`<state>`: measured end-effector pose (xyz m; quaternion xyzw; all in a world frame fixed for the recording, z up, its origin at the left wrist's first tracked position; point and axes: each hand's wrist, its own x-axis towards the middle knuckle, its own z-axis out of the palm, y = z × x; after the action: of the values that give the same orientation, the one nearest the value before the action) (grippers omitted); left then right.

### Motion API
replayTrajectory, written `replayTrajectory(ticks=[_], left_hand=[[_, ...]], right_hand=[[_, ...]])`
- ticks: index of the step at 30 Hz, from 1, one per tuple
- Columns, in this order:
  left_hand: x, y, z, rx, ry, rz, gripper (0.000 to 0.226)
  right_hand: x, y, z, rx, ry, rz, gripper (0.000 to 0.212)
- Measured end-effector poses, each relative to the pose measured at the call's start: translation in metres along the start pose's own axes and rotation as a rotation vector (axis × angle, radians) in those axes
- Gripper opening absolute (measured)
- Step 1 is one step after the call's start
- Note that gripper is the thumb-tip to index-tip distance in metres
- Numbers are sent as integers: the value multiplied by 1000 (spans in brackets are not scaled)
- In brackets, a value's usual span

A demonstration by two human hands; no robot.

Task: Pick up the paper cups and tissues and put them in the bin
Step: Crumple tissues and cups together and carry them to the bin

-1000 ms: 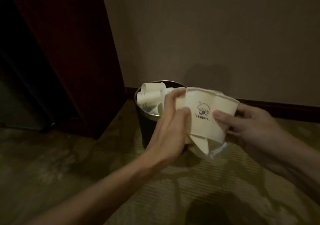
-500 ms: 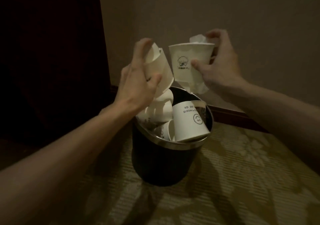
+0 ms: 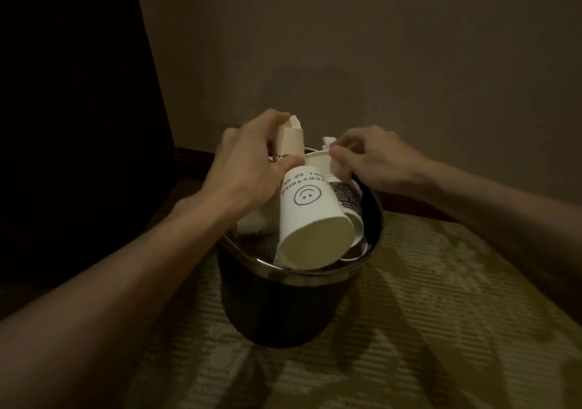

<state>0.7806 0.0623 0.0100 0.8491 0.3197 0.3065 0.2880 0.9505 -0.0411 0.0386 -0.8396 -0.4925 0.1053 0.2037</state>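
A dark round bin (image 3: 283,308) with a metal rim stands on the carpet, heaped with white paper cups. A cup printed with a smiley face (image 3: 310,219) lies on top, its mouth towards me. My left hand (image 3: 252,169) is over the far left of the bin, fingers closed round a squashed paper cup (image 3: 291,139). My right hand (image 3: 374,159) is over the far right of the bin, pinching the rim of another paper cup (image 3: 319,161) with a tissue (image 3: 327,141) poking out behind it.
A plain wall (image 3: 378,62) rises just behind the bin, with a dark skirting board (image 3: 195,156) at its foot. A dark panel or piece of furniture (image 3: 72,125) fills the left side. Patterned carpet (image 3: 425,314) spreads to the right and front.
Both hands have dropped from above the bin down to its mouth, each still holding its cup. The view has moved closer to the bin.
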Motion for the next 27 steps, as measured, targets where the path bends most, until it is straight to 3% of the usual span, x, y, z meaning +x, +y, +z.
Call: replayTrajectory(ticks=[5,10,18,22,24,27], left_hand=[[4,11,6,44,-131,37,57],[9,17,-14,0,-217,-33,52],[-3,27,-51,64,-165,-84,46],[-26,74,-61,84,34,158,31],[-45,112,-53,83,-41,304,38],[-73,167,-25,73,-260,406,38]], right_hand=[[-5,0,2,129,-126,42,64],[-12,-1,-4,108,-123,-38,63],[-39,-8,-25,43,-11,-82,58],[-83,-15,-47,116,45,-95,31],[-121,-9,-62,101,88,-115,16],[-200,23,-89,128,95,-69,15]])
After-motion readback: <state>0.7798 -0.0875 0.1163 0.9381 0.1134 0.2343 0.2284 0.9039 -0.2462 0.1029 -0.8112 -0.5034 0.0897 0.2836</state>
